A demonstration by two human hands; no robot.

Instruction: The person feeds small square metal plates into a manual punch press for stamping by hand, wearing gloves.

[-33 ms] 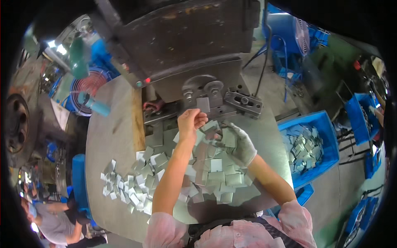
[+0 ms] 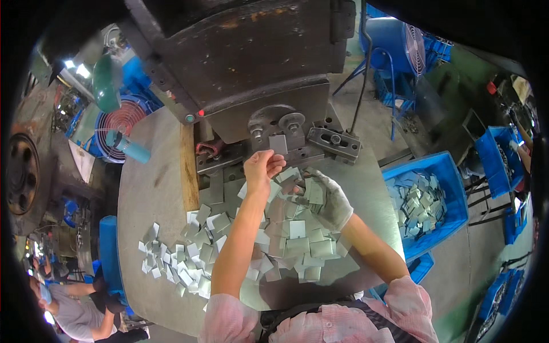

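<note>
1. Pinching a plate (image 2: 278,144) between thumb and fingers of the left hand (image 2: 263,167), bare and closed on its near edge.
2. Holding that plate, grey and square, just in front of the die (image 2: 291,123); cannot tell from this angle about any contact there.
3. Curving the right hand (image 2: 336,208), in a pale glove, around a second plate (image 2: 315,192), at the far side of the pile (image 2: 297,247); cannot tell whether gripping or merely touching, with fingertips partly hidden.
4. Lying between and under both forearms, in overlapping layers, on the grey table (image 2: 151,194): the pile.
5. Scattered farther left on the same table: more pieces (image 2: 184,266), some tilted against one another.
6. Standing beyond both hands: a dark press (image 2: 257,57), with a clamp (image 2: 336,143) bolted right of the die.
7. Running along the table, left of the die: a wood strip (image 2: 188,171).
8. Sitting right of the table, heaped with plates: a blue bin (image 2: 456,220).
</note>
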